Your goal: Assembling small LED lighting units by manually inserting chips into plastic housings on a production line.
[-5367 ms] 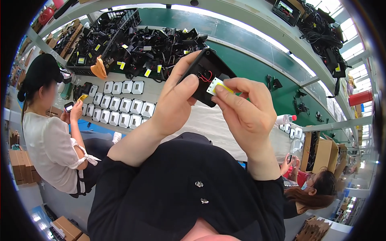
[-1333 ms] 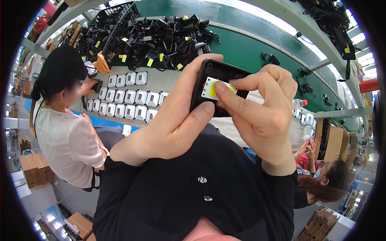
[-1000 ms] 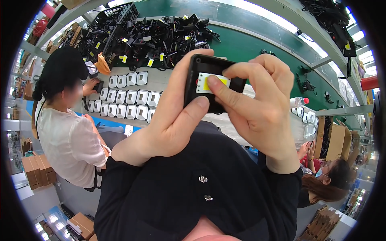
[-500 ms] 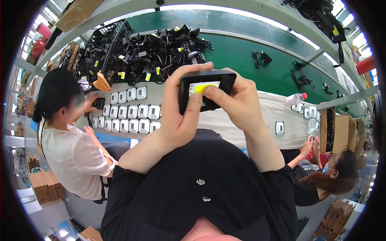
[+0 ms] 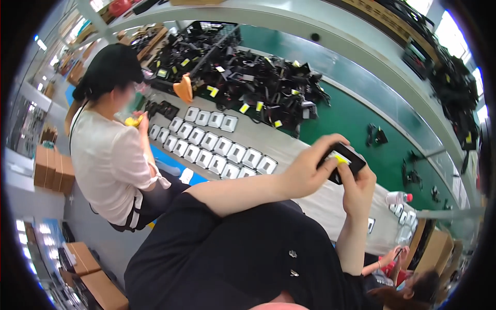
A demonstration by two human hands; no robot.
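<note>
Between both my hands I hold a black LED floodlight housing (image 5: 353,154), tilted, above the worktable. A yellow LED panel (image 5: 339,158) with a pale border lies in its open face. My left hand (image 5: 305,173) is closed round the near left side, thumb on the panel's edge. My right hand (image 5: 361,192) grips the other side, its thumb pressed toward the yellow panel. The fingers behind the housing are mostly hidden. Left of my hands, rows of square silver-white reflector frames (image 5: 236,153) lie on the pale table cover (image 5: 289,147).
A heap of black wired lamp parts (image 5: 258,85) and a black crate (image 5: 217,49) occupy the far side. A red-capped bottle (image 5: 398,198) stands at right. One co-worker (image 5: 111,139) sits at left, another (image 5: 408,287) at lower right. A metal shelf beam (image 5: 268,15) crosses above.
The view has turned, so my hands and the housing now appear farther right and lower. My hands still grip the housing. The left co-worker's hands now have something yellow at them.
</note>
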